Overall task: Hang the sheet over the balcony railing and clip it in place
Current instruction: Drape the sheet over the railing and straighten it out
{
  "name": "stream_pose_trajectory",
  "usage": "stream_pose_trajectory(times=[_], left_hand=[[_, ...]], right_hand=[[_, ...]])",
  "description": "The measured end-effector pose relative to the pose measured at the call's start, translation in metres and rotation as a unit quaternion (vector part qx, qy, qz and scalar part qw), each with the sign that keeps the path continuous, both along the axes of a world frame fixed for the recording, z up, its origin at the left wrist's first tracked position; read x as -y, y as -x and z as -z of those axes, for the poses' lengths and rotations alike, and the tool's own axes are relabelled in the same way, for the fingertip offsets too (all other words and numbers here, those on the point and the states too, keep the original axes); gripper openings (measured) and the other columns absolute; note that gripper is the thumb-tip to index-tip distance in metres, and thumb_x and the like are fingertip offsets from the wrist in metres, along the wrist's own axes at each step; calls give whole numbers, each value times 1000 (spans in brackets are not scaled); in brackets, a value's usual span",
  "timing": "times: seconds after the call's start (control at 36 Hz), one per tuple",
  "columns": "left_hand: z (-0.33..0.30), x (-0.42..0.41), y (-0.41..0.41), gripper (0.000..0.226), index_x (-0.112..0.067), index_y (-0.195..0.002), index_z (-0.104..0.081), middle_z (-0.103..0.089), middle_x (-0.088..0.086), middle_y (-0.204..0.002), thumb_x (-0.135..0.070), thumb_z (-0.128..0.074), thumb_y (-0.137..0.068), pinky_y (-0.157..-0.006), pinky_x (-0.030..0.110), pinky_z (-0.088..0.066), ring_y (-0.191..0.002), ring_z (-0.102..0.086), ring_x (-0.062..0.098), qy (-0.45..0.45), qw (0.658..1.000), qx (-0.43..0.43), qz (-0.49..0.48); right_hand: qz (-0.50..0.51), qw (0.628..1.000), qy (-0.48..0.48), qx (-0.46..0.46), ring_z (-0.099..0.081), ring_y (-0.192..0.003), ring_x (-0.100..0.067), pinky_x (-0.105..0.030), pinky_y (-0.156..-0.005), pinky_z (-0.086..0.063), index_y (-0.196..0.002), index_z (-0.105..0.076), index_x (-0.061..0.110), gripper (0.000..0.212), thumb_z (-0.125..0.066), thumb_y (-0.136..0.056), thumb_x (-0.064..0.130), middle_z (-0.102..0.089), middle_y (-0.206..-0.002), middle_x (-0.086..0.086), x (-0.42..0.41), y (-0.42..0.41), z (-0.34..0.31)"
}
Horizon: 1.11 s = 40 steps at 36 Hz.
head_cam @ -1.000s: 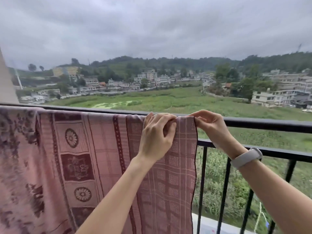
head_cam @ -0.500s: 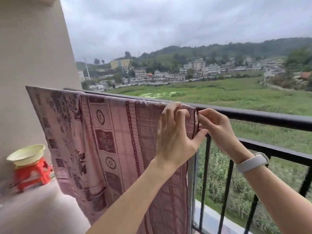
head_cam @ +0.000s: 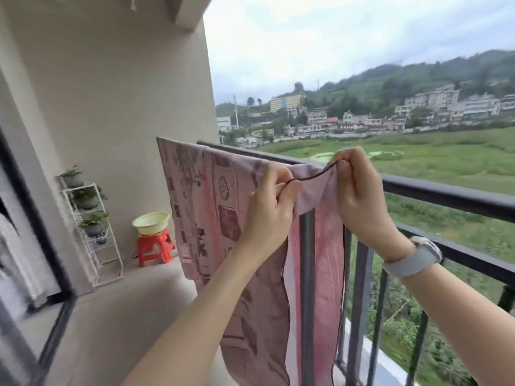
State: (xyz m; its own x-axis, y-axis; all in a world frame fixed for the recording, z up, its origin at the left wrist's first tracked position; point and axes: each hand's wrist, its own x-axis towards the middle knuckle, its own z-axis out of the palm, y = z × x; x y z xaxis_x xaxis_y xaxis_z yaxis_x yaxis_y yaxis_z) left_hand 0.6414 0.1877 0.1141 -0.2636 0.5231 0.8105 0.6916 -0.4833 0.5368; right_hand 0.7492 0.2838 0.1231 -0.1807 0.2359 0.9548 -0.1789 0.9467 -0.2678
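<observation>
Both hands lifted the sheet (head_cam: 223, 207) edge off the railing (head_cam: 446, 196); left hand (head_cam: 267, 215) and right hand (head_cam: 359, 196) pinch it. Wind might pull it away.

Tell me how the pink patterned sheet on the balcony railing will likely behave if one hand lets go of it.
Probably floppy: the sheet sags between the left hand and right hand. It seems thin and light, hanging in soft folds. With no clip visible, it might slide off the smooth railing.
</observation>
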Motion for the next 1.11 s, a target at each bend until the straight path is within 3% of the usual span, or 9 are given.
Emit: stream_pose_trajectory(times=[0.08, 0.14, 0.19, 0.36, 0.56, 0.69, 0.83, 0.94, 1.11], left_hand=[[13, 2, -9, 19, -22, -80, -43, -39, -10, -62, -10, -49, -93, -48, 12, -28, -46, -36, 0, 48, 998, 25, 41], [22, 2, -16, 19, -22, -79, -45, -42, -9, -64, -9, -52, -92, -52, 17, -30, -52, -39, 4, 67, 995, 43, 53], [27, 1, -22, 19, -24, -78, -47, -46, -11, -65, -12, -54, -91, -55, 23, -32, -58, -42, 10, 73, 995, 44, 59], [30, 3, -30, 13, -22, -80, -49, -50, -20, -59, -16, -54, -89, -51, 8, -32, -50, -40, -3, 74, 988, 35, 128], [67, 10, -25, 17, -19, -78, -51, -43, -14, -55, -33, -59, -83, -50, 16, -26, -52, -33, 9, 153, 974, 75, 151], [90, 11, -36, 15, -35, -73, -54, -48, -11, -54, -27, -59, -84, -52, 14, -33, -52, -41, 10, 203, 958, 92, 181], [109, 16, -38, 16, -26, -76, -51, -47, -13, -48, -19, -59, -88, -54, 19, -35, -50, -40, 6, 277, 937, 78, 199], [112, 21, -27, 11, -20, -76, -56, -57, -7, -58, -18, -62, -86, -58, 23, -39, -56, -50, 11, 229, 961, 75, 136], [119, 22, -16, 19, -30, -92, -54, -61, -12, -92, -43, -59, -79, -75, 20, -46, -86, -58, 4, 77, 983, 144, -82]], right_hand=[[-9, 1000, 5, 7, -44, -68, -7, -14, -64, -35, -90, -46, 6, 13, -34, -93, 4, -46, -77, 4, -3, -14, 24], [-17, 999, 31, 23, -48, -71, -3, -11, -67, -38, -89, -49, 5, 15, -34, -93, 6, -51, -79, 0, -9, -24, 34], [-25, 997, 66, 24, -45, -63, 1, -12, -60, -37, -87, -47, 10, 13, -35, -93, 10, -49, -73, 5, -13, -33, 39], [-111, 989, 98, 11, -52, -37, -8, -16, -37, -40, -84, -46, 23, 18, -35, -95, 15, -52, -58, 0, -6, -53, 45], [-189, 934, 195, 232, -51, -43, -13, -19, -50, -43, -82, -52, 12, 20, -37, -96, 11, -46, -46, 6, -27, -76, 91], [-247, 878, 242, 330, -47, -52, -10, -21, -56, -43, -82, -57, 5, 18, -44, -91, 13, -50, -56, 7, -30, -90, 105], [-189, 841, 274, 427, -55, -61, -8, -20, -62, -45, -84, -62, 7, 17, -48, -92, 6, -60, -63, 6, -28, -103, 114], [-111, 884, 295, 346, -63, -82, -12, -29, -78, -51, -96, -66, 22, 14, -54, -89, 20, -69, -89, 1, -17, -102, 118], [-63, 914, 306, 260, -52, -117, -8, -43, -102, -41, -123, -50, 34, 42, -47, -83, 48, -55, -128, 10, -10, -90, 108]])
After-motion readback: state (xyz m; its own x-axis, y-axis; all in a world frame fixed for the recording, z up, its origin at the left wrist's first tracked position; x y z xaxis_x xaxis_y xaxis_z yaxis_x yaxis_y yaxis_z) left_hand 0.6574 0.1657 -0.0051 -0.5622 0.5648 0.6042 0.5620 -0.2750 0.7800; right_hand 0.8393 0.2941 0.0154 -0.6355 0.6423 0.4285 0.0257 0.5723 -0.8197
